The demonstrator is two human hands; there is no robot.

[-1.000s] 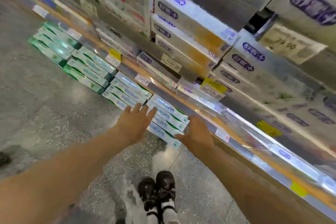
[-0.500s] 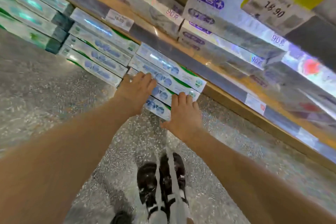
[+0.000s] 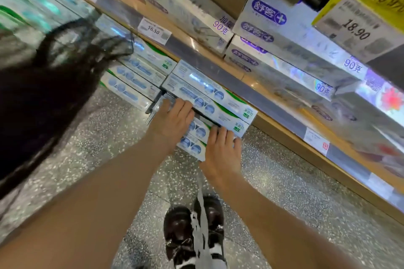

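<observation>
**Shopfloor view: both hands on a stack of toothpaste boxes (image 3: 218,102) at a low shelf**

Shelving (image 3: 218,66) runs on a slant from the upper left of the frame to the right edge, packed with cartons. Speckled grey floor (image 3: 284,192) fills the lower half. A blurred fall of dark hair (image 3: 43,94) covers the left side. On the upper shelf, at upper right, lie large white boxes with purple lettering (image 3: 273,35).

At the centre of the frame, on the bottom shelf, sits the stack of toothpaste boxes, white with green and blue print. The boxes are long and slim, and their long axis follows the shelf edge from upper left to lower right. The two lowest boxes (image 3: 192,145) jut out towards the person, clear of the ones above.

Two bare arms reach up from the bottom corners. The left hand (image 3: 172,121) lies on the upper-left end of these jutting boxes, fingers straight and flat, their tips at the edge of the box above. The right hand (image 3: 220,150) lies flat on the lower-right end, fingers straight and together. Neither hand grips anything. Each covers one end, the right hand a little lower in the frame, so a push towards the upper right would likely slide the boxes square into the stack.

Dark shoes (image 3: 192,231) stand at bottom centre. A small price label (image 3: 154,30) reads 16.50.
</observation>
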